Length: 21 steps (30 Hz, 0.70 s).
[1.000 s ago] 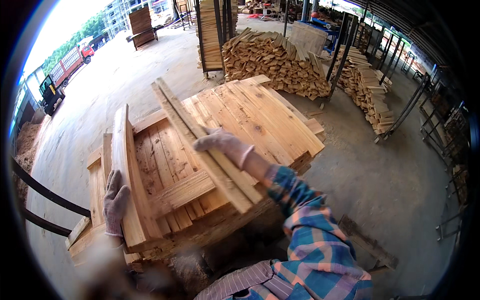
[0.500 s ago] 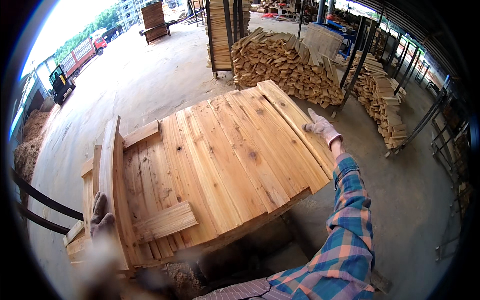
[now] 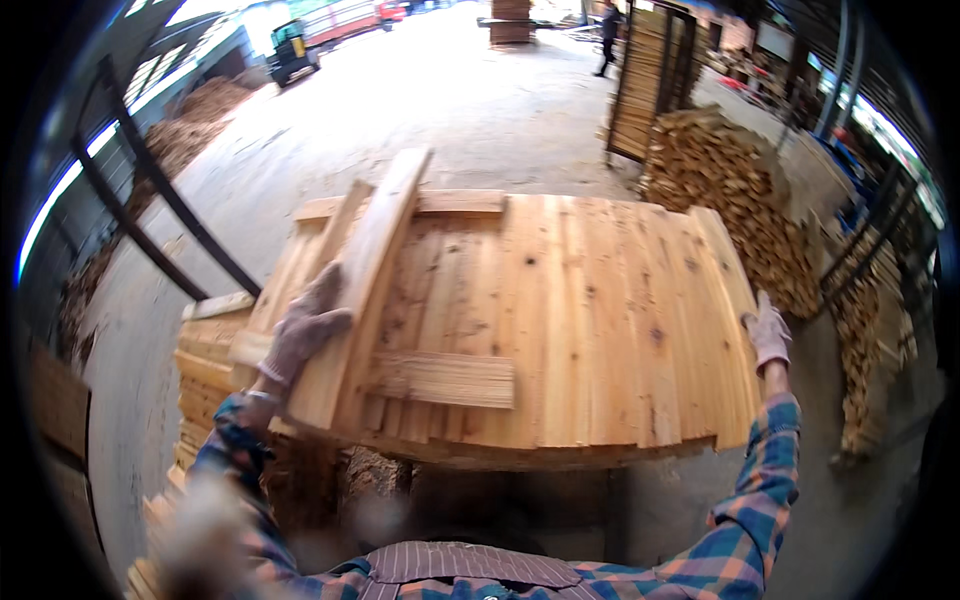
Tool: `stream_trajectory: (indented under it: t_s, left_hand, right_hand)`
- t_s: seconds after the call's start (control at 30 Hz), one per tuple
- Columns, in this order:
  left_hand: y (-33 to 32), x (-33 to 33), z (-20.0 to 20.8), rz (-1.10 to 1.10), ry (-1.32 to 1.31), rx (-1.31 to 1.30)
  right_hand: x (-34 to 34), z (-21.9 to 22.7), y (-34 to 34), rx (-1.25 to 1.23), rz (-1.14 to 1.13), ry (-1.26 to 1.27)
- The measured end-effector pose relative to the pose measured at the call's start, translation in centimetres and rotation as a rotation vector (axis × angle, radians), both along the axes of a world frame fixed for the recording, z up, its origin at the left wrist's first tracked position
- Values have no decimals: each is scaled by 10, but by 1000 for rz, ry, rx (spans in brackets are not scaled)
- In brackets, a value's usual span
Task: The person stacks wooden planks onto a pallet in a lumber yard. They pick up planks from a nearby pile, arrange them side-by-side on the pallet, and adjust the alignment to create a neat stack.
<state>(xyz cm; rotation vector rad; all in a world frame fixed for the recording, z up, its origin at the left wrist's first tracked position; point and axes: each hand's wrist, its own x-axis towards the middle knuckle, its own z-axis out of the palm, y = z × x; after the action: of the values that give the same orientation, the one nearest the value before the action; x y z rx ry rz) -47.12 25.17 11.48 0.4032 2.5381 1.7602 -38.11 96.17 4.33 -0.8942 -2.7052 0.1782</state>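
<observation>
A layer of pale wooden boards (image 3: 600,320) lies side by side in front of me. My right hand (image 3: 768,335), in a light glove, lies with stretched fingers against the outer edge of the right end board (image 3: 728,290). My gloved left hand (image 3: 308,325) rests against the left side of a long plank (image 3: 385,245) that lies on top, fingers extended and thumb apart. Beside that plank is a narrower strip (image 3: 342,225). Two short boards lie crosswise, one at the near side (image 3: 445,378) and one at the far side (image 3: 460,203).
More stacked boards (image 3: 205,372) stand at the left, beside dark metal bars (image 3: 160,190). A large heap of wood pieces (image 3: 725,190) and a tall rack of boards (image 3: 645,85) are at the far right. A person (image 3: 608,38) stands far off, and a forklift (image 3: 290,52) is at the far left.
The view has swung left, bringing my left forearm into sight. My left hand is farther up along the long plank. The dark gap beside the right end board has narrowed.
</observation>
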Motion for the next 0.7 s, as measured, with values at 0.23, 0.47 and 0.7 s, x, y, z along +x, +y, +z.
stream_trajectory:
  t_s: [0.23, 0.47, 0.7]
  left_hand:
    - [-3, -9, 4, 7, 52, -344]
    - [43, 7, 8, -250, 378, -720]
    - [23, -2, -13, -349, 622, -712]
  right_hand:
    - [-92, 55, -236, -849, 798, 237]
    - [-172, 99, -520, -351, 515, -261]
    - [-143, 38, -456, -1245, 717, 379]
